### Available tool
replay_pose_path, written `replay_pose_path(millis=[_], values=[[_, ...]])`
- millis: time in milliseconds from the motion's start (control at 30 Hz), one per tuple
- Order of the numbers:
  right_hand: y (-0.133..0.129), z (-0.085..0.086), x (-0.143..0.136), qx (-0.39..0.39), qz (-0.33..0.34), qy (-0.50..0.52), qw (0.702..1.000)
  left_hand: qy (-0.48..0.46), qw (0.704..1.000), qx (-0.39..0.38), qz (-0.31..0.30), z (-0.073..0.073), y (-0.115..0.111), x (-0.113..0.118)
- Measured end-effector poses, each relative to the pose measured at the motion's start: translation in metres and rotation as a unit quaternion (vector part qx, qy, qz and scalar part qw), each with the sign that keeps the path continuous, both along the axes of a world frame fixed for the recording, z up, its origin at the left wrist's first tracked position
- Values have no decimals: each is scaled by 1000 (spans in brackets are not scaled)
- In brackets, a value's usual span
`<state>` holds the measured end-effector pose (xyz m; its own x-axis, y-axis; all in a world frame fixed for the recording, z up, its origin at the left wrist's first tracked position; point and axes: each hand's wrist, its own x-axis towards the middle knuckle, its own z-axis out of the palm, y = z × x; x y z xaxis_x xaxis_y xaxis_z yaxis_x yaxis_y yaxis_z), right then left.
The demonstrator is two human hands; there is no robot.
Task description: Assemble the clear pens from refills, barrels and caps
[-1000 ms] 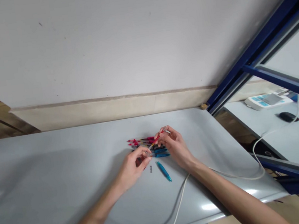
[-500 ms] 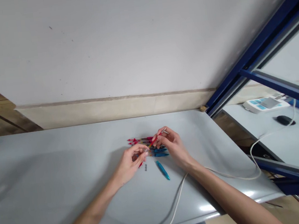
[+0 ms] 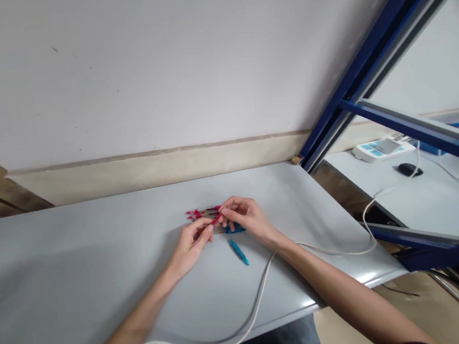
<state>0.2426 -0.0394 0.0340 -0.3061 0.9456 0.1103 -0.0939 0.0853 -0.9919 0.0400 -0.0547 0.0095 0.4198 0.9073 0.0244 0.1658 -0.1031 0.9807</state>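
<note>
Between my two hands is a slim red pen (image 3: 217,218), tilted up to the right. My left hand (image 3: 189,248) pinches its lower left end, and my right hand (image 3: 248,219) has thumb and fingers closed on its upper right end. Fingers cover most of the pen. Behind and below the hands, several pens lie side by side on the table: red pens (image 3: 193,215) at the far side, and blue pens (image 3: 236,229) partly hidden under my right hand. A single teal pen barrel (image 3: 239,252) lies apart, closer to me.
A white cable (image 3: 264,285) loops across the grey table (image 3: 80,285) and over my left forearm. Blue metal framing (image 3: 330,109) rises at the right. Beyond it, another table holds a black mouse (image 3: 409,170) and a white device with blue keys (image 3: 377,149).
My hands have come closer together, and the red pen's once exposed tip section is now covered by fingers. The small grey piece near my left hand no longer shows. The view has shifted slightly.
</note>
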Motion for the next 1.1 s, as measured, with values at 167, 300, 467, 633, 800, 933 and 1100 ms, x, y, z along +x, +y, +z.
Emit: replay_pose_path(millis=[167, 300, 467, 633, 800, 933, 1100], values=[[-4, 5, -1, 35, -27, -57, 997, -12, 1000, -17, -6, -1, -1, 3], [-6, 8, 1, 50, -22, -75, 996, -37, 998, -36, -38, 0, -2, 3], [-8, 7, 0, 72, -19, -78, 994, -41, 997, -27, -57, 3, -4, 3], [-12, 6, -6, 80, -28, -67, 994, -38, 998, -2, -43, 1, -6, 5], [-12, 6, -1, 69, 11, -107, 992, -83, 996, -32, 26, 1, -5, 6], [-12, 8, 6, 72, 86, -221, 969, -141, 985, -81, 61, 1, -4, 5], [-14, 5, 3, 244, 84, -358, 898, -195, 974, -80, 84, 1, -3, 3]])
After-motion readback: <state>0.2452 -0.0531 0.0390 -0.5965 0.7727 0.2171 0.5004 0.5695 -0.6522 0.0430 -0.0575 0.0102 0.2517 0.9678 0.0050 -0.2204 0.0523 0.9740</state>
